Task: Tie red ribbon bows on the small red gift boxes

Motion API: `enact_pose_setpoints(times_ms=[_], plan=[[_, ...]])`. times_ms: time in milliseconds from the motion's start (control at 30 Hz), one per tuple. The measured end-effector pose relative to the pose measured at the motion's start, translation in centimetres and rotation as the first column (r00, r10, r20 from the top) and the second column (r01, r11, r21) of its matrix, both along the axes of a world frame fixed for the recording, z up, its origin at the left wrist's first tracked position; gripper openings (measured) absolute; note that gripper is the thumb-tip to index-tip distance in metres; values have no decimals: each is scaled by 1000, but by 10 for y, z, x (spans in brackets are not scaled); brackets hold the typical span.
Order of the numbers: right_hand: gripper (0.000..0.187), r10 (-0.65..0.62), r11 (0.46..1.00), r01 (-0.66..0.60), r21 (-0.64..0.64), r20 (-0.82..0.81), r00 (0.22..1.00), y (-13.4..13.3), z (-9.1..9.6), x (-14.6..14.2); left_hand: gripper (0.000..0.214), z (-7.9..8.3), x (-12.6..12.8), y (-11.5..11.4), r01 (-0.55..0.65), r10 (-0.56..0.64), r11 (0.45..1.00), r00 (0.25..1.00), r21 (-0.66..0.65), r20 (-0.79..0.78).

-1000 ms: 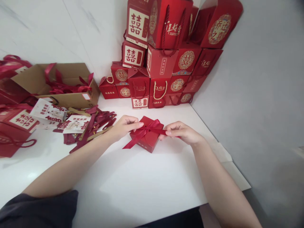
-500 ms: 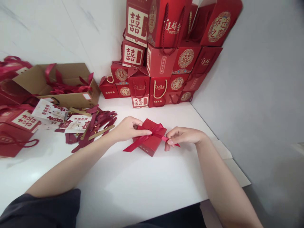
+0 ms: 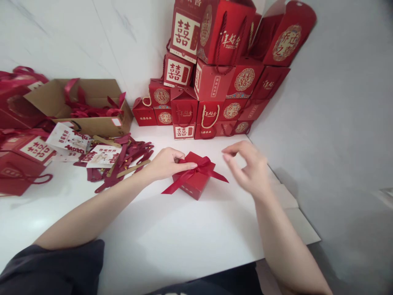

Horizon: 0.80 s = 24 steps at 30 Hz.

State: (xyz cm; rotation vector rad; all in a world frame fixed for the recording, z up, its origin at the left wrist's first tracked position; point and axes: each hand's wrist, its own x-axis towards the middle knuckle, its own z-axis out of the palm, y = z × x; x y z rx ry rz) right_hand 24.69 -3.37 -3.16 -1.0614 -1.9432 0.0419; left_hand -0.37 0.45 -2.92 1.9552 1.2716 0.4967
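Observation:
A small red gift box [image 3: 193, 185] tied with a red ribbon bow [image 3: 201, 169] sits in the middle of the white table [image 3: 172, 237]. My left hand [image 3: 168, 163] is closed, pinching the left loop of the bow on top of the box. Just right of the box, my right hand [image 3: 248, 168] hovers above the table with its fingers apart and slightly curled, holding nothing. The ribbon's tails lie loose on both sides of the box.
A pile of red gift boxes and bags [image 3: 221, 69] stands against the back corner. At the left are a cardboard box with ribbons [image 3: 89, 104], printed cards [image 3: 70, 141], loose ribbon strips [image 3: 129, 155] and a red bag [image 3: 24, 159]. The table edge runs close on the right.
My right hand has let go of the right ribbon tail and lifted up and to the right, fingers now apart. My left hand keeps its pinch on the bow.

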Motion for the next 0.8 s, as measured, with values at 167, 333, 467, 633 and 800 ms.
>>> enact_pose_setpoints(times_ms=[167, 333, 467, 633, 800], plan=[[35, 181, 928, -294, 228, 414, 892, -26, -13, -65, 52, 1, -4, 6, -1, 1, 999, 1000, 38, -9], [17, 146, 912, -283, 296, 410, 900, -27, -43, -87, 52, -3, -4, 9, 13, -13, 999, 1000, 46, -2], [15, 231, 903, -309, 298, 270, 935, -21, -57, -90, 51, -8, -4, 10, 30, -31, 997, 999, 71, 17], [14, 278, 895, -340, 288, 235, 931, -17, -60, -90, 52, -11, -4, 11, 33, -35, 995, 999, 89, 23], [15, 304, 884, -383, 268, 293, 906, -16, -60, -86, 50, -9, -4, 10, 56, -57, 993, 998, 107, 7]])
